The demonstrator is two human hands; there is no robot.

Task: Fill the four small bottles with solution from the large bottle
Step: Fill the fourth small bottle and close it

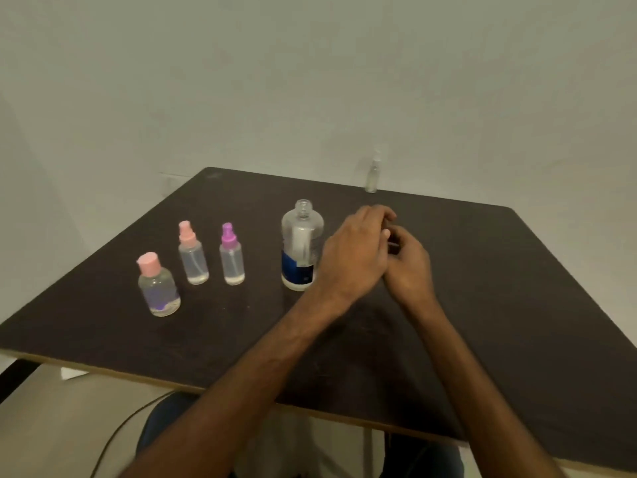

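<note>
The dark table (pixel 517 305) fills most of what I see, and the large bottle (pixel 300 246) stands upright on it near the middle, its cap off and its neck open, a blue label low on its side. Just right of that bottle are my hands: my left hand (pixel 355 257) nearly touches the bottle's side, fingers curled forward, and my right hand (pixel 412 270) meets it fingertip to fingertip, also curled. I cannot tell whether either hand grips anything. Well left of the large bottle and nearer to me stands the round bottle with the flat pink cap (pixel 158 288). Between the two stand the pink-topped spray bottle (pixel 193 257) and, closer to the large bottle, the purple-topped spray bottle (pixel 231 258). Beyond the large bottle, at the table's far edge, stands a clear small bottle (pixel 373 174)
</note>
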